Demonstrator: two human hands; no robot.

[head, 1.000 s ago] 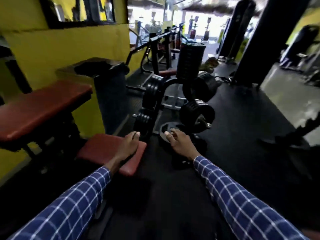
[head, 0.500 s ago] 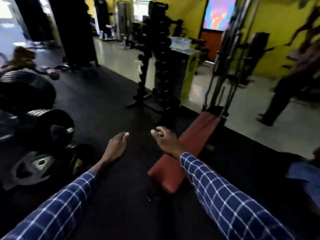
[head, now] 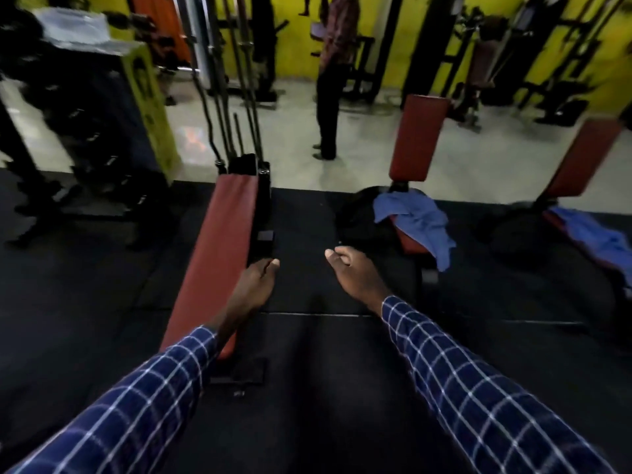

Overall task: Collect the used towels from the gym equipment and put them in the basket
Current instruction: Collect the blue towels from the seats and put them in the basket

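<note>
A blue towel (head: 415,222) lies crumpled over the seat of a red upright-backed bench (head: 419,138) ahead and to the right. A second blue towel (head: 596,237) drapes over another red bench (head: 595,155) at the far right edge. My left hand (head: 254,289) reaches forward, empty, with fingers held loosely together, over the right edge of a long red flat bench (head: 215,248). My right hand (head: 355,273) is also empty, fingers loosely curled, a short way left of the first towel. No basket is in view.
A person (head: 330,73) stands on the pale floor beyond the black mat. A dumbbell rack (head: 85,131) with a yellow side panel stands at the left. Barbell bars (head: 236,90) lean upright behind the flat bench. Black machines line the yellow back wall.
My view has swung to the right, from the weight-plate rack past the dumbbell rack to the red benches with the blue towels. Both hands stay stretched out in front, empty.
</note>
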